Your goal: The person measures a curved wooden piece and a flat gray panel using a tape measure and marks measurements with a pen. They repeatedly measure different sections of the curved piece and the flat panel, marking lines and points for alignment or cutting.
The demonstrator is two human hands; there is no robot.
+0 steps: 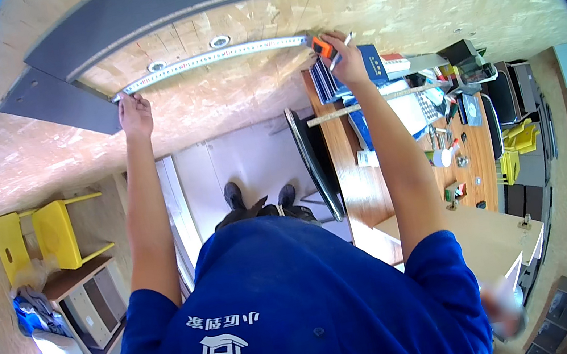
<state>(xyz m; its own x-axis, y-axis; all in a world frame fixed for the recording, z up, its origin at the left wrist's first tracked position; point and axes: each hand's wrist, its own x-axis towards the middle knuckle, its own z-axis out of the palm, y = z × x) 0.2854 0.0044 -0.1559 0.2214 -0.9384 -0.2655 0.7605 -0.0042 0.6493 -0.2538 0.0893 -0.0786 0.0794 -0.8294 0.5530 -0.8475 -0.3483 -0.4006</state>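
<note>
— Overhead, upper centre: tape measure (211,57) spans the grey panel (67,99). Left hand (135,115) pinches its end.
— Right hand (345,58) grips the orange case (323,46) and a pencil (341,51). Best keep the blade taut and level.

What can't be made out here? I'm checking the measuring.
Head view only:
- Tape markings: too small.
- Tape case: mostly covered by right hand.
- Tape's end: hidden under left hand.
- Desk items: too small and cluttered.
- Lower right: blurred patch.
</note>
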